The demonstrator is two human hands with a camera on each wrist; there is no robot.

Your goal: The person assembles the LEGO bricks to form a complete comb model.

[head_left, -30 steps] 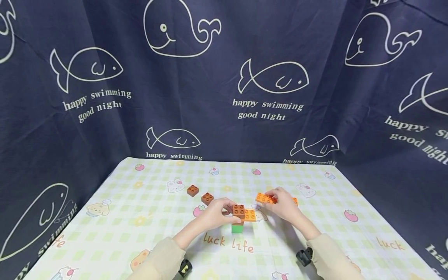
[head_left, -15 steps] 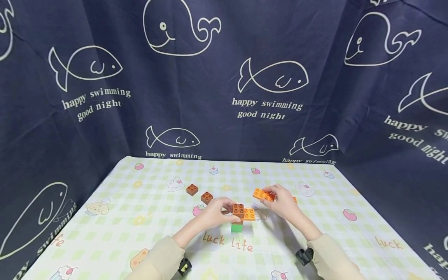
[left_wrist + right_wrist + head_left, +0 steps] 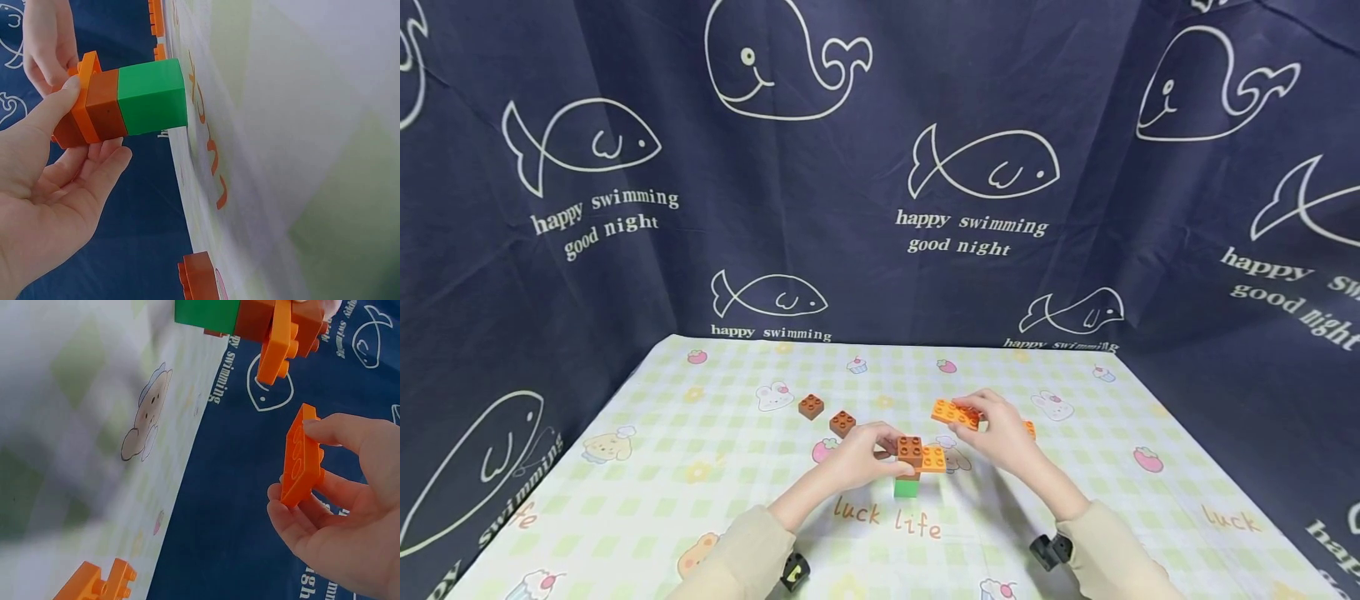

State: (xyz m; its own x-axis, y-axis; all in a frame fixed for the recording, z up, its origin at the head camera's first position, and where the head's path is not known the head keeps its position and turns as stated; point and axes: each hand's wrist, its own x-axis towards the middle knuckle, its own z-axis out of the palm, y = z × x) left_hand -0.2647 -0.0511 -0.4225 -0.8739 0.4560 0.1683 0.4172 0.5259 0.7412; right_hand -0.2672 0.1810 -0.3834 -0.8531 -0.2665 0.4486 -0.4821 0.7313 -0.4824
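A small stack of toy building bricks stands at the front middle of the table: a green brick (image 3: pixel 906 488) at the bottom, a brown one on it, then a flat orange brick (image 3: pixel 934 458) jutting right, and another brown brick (image 3: pixel 910 447) on top. My left hand (image 3: pixel 859 460) grips the stack's upper part from the left, thumb and fingers at its sides. Raised above the table, my right hand (image 3: pixel 1006 437) pinches a second flat orange brick (image 3: pixel 301 459) by its edges, to the right of and behind the stack. Its hollow underside shows in the right wrist view.
Two loose brown bricks (image 3: pixel 811 407) lie left of and behind the stack. More orange bricks (image 3: pixel 94 584) rest on the table by my right hand, mostly hidden behind it in the head view. A dark blue curtain (image 3: pixel 865 250) hangs beyond the table's far edge.
My right hand has lifted the flat orange brick and carried it a little leftward, towards the stack. The left hand has kept its grip on the stack in place.
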